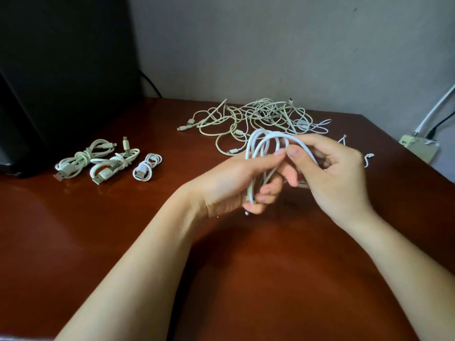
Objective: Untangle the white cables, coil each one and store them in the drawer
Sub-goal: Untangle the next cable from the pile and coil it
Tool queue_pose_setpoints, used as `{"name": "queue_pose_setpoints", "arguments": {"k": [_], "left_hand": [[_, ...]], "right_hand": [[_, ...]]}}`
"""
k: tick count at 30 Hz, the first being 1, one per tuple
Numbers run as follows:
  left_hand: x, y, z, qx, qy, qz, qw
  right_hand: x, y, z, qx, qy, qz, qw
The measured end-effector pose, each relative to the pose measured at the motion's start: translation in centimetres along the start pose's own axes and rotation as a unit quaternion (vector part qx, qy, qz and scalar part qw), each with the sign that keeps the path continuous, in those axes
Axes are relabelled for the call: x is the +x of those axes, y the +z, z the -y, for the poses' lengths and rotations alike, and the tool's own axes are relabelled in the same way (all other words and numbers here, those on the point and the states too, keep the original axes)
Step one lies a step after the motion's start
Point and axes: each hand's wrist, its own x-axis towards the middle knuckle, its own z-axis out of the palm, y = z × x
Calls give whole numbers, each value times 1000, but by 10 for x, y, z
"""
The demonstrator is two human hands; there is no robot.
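The left hand [236,183] is clamped on a white cable [261,141]: its fingers curl round the lower part of several loops, and its thumb lies along their upper part. The right hand [337,173] pinches the same cable between thumb and fingers at the top of the loops, just beside the left thumb. The looped cable is held above the reddish-brown worktop [246,267], near its middle. Behind the hands, a tangled pile [258,116] of white cables lies on the worktop close to the wall [270,45]. At the left, three coiled cables rest side by side on the worktop: a larger bundle [81,161], a second bundle [115,163] touching it, and a small coil [147,167] just beside that one. A dark object [61,70] stands behind these coils. A loose white end [368,158] lies just right of the right hand; it appears to belong to the held cable, but the hand hides the link. A socket block [418,148] sits beyond the right edge of the worktop
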Motion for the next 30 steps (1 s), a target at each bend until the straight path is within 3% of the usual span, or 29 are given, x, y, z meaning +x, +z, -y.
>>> {"name": "queue_pose_setpoints", "arguments": {"k": [8, 16, 21, 27, 30], "left_hand": [[5, -12, 0, -42, 77, -117, 989], [6, -11, 0, -82, 105, -127, 983], [5, -9, -1, -112, 132, -92, 981], [4, -8, 1, -29, 130, -105, 986], [7, -9, 4, -11, 123, -147, 982]], "right_hand": [[5, -3, -13, -82, 38, -15, 996], [4, -2, -4, -13, 41, -22, 999], [2, 1, 2, 40, 62, 6, 997], [2, 4, -2, 60, 143, 47, 987], [-2, 9, -9, -42, 118, 84, 989]]}}
